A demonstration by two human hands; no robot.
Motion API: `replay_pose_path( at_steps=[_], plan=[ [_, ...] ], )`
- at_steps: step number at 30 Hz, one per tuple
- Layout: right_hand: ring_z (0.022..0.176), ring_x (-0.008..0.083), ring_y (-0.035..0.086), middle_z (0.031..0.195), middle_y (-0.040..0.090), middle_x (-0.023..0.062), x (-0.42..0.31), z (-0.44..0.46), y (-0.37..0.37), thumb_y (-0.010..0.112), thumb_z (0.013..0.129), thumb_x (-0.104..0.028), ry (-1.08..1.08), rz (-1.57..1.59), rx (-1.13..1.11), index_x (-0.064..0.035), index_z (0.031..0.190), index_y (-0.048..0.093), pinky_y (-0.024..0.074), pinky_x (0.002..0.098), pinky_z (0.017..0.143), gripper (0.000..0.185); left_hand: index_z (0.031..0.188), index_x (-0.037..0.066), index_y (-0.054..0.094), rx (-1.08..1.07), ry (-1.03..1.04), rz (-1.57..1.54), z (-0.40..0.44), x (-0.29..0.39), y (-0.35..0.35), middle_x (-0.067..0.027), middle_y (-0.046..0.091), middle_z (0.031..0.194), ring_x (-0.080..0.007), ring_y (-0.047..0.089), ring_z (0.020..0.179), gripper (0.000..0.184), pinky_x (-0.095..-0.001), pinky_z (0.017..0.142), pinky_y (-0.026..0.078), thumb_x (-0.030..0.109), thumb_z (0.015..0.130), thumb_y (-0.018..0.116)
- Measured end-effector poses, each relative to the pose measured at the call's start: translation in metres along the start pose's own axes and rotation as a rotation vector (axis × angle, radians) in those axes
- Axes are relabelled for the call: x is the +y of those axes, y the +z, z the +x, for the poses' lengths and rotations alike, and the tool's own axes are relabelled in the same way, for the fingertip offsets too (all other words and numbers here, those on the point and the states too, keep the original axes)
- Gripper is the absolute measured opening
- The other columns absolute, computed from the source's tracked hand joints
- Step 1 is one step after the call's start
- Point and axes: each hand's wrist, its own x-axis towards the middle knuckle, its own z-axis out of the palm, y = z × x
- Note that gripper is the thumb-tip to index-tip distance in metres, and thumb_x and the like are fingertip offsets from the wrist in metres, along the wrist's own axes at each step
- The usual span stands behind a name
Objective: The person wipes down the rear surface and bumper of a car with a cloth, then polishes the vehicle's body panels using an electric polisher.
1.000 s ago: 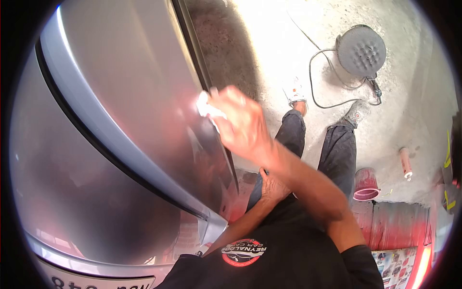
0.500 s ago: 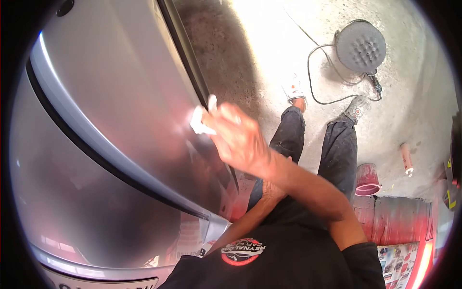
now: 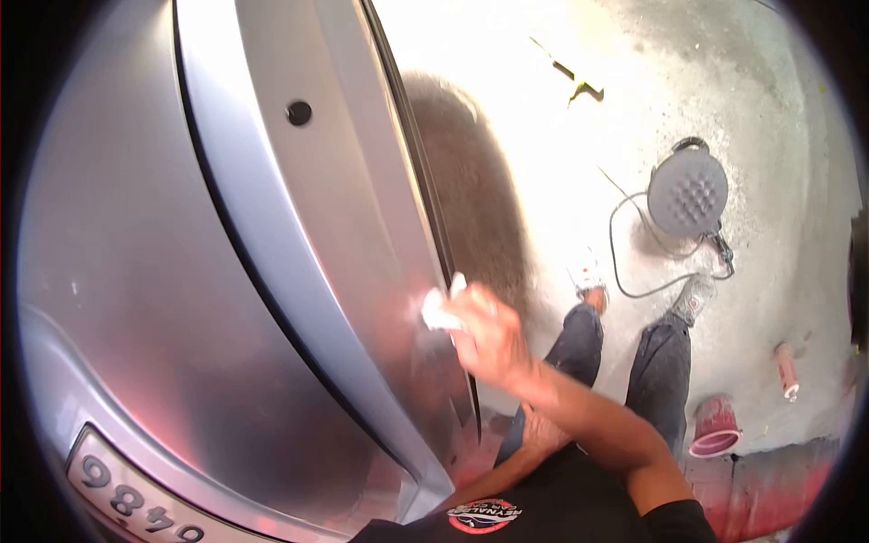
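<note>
My right hand (image 3: 493,339) is closed around a crumpled white cloth (image 3: 439,312). The cloth presses against the silver car panel (image 3: 362,235), close to the panel's dark outer edge. Below my right forearm, my left hand (image 3: 543,433) lies against my leg near the knee. Its fingers are mostly covered by that forearm, so their pose does not show. Reflections and a pinkish sheen spread over the panel around the cloth.
A number plate (image 3: 136,493) sits low on the car. On the concrete floor are a round grey stool (image 3: 688,192), a looping cable (image 3: 613,237), a reddish bucket (image 3: 716,427), an orange-pink tube (image 3: 786,371) and a yellow-black tool (image 3: 579,83).
The camera has swung, so the car and floor things sit lower and further right. My right hand stays on the panel near its edge with the cloth. My left hand stays by my leg.
</note>
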Motion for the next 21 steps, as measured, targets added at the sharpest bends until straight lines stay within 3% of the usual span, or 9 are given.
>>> replay_pose_path(
  at_steps=[3, 4, 6, 9, 11, 13, 14, 16, 21],
  plan=[
    [0.089, 0.0395, 0.064, 0.097, 0.065, 0.0193, -0.007, 0.099, -0.011, 0.067, 0.085, 0.0, -0.102, 0.034, 0.083, -0.0018, 0.108, 0.069, 0.0546, 0.0468, 0.077, 0.023, 0.156, 0.018, 0.044, -0.36, -0.189, 0.144, 0.017, 0.029, -0.041, -0.0141, 0.035, 0.164, -0.041, 0.021, 0.154, 0.074, -0.0787, 0.106, 0.026, 0.06, 0.096, 0.054],
    [0.087, 0.0389, 0.064, 0.095, 0.064, 0.0192, -0.01, 0.098, -0.014, 0.068, 0.086, -0.001, -0.091, 0.024, 0.111, -0.001, 0.108, 0.07, 0.0542, 0.046, 0.075, 0.022, 0.156, 0.019, 0.045, -0.334, -0.176, 0.221, 0.015, 0.032, -0.037, -0.0139, 0.036, 0.162, -0.0409, 0.023, 0.153, 0.073, -0.0765, 0.104, 0.029, 0.061, 0.096, 0.052],
    [0.083, 0.0377, 0.065, 0.09, 0.062, 0.0192, -0.008, 0.082, -0.012, 0.069, 0.087, -0.003, -0.069, 0.011, 0.166, 0.0007, 0.106, 0.071, 0.0534, 0.0444, 0.072, 0.02, 0.156, 0.018, 0.045, -0.332, -0.134, 0.221, 0.01, 0.031, -0.032, -0.0133, 0.035, 0.164, -0.0416, 0.024, 0.152, 0.075, -0.0772, 0.106, 0.026, 0.062, 0.095, 0.052],
    [0.091, 0.0411, 0.066, 0.1, 0.066, 0.0212, -0.011, 0.037, -0.015, 0.067, 0.092, -0.01, 0.095, 0.031, 0.037, -0.002, 0.108, 0.068, 0.0543, 0.0482, 0.081, 0.018, 0.157, 0.017, 0.043, -0.32, -0.09, 0.266, 0.004, 0.022, -0.013, -0.0149, 0.031, 0.167, -0.044, 0.025, 0.152, 0.075, -0.0769, 0.111, 0.019, 0.061, 0.096, 0.05],
    [0.092, 0.0403, 0.066, 0.096, 0.066, 0.0196, -0.01, -0.017, -0.016, 0.066, 0.093, -0.011, 0.176, 0.079, -0.032, -0.0024, 0.104, 0.07, 0.0542, 0.0488, 0.081, 0.015, 0.158, 0.016, 0.041, -0.219, -0.037, 0.319, 0.003, 0.02, 0.005, -0.0189, 0.033, 0.165, -0.0457, 0.026, 0.152, 0.076, -0.0736, 0.116, 0.015, 0.062, 0.098, 0.047],
    [0.093, 0.0401, 0.068, 0.094, 0.07, 0.0192, 0.004, -0.067, -0.024, 0.068, 0.092, -0.014, 0.188, 0.059, -0.258, -0.0026, 0.102, 0.072, 0.0552, 0.0476, 0.082, 0.016, 0.159, 0.013, 0.04, -0.046, 0.028, 0.37, -0.002, 0.02, 0.021, -0.0249, 0.04, 0.16, -0.047, 0.026, 0.152, 0.079, -0.0676, 0.122, 0.014, 0.066, 0.099, 0.043],
    [0.09, 0.037, 0.07, 0.093, 0.071, 0.0193, 0.009, -0.088, -0.027, 0.07, 0.091, -0.015, 0.283, 0.106, -0.202, -0.0025, 0.104, 0.072, 0.0557, 0.0447, 0.08, 0.018, 0.16, 0.013, 0.037, -0.062, 0.004, 0.367, -0.002, 0.021, 0.027, -0.0247, 0.038, 0.161, -0.0518, 0.025, 0.151, 0.084, -0.0682, 0.122, 0.013, 0.068, 0.098, 0.042],
    [0.086, 0.0309, 0.074, 0.091, 0.074, 0.0194, 0.013, -0.113, -0.038, 0.073, 0.091, -0.016, 0.477, 0.206, -0.094, -0.0022, 0.107, 0.073, 0.0567, 0.0389, 0.076, 0.022, 0.161, 0.013, 0.035, -0.129, -0.032, 0.403, 0.001, 0.032, 0.022, -0.0247, 0.037, 0.162, -0.0497, 0.027, 0.151, 0.083, -0.0694, 0.121, 0.014, 0.066, 0.098, 0.043],
    [0.081, 0.0225, 0.074, 0.089, 0.075, 0.0164, 0.033, -0.108, -0.077, 0.073, 0.09, -0.017, 0.527, 0.167, 0.01, -0.0005, 0.11, 0.071, 0.0562, 0.0362, 0.073, 0.026, 0.161, 0.016, 0.035, -0.287, -0.145, 0.331, 0.004, 0.07, -0.003, -0.0178, 0.034, 0.165, -0.0442, 0.026, 0.152, 0.08, -0.0754, 0.112, 0.02, 0.063, 0.097, 0.046]
  ],
)
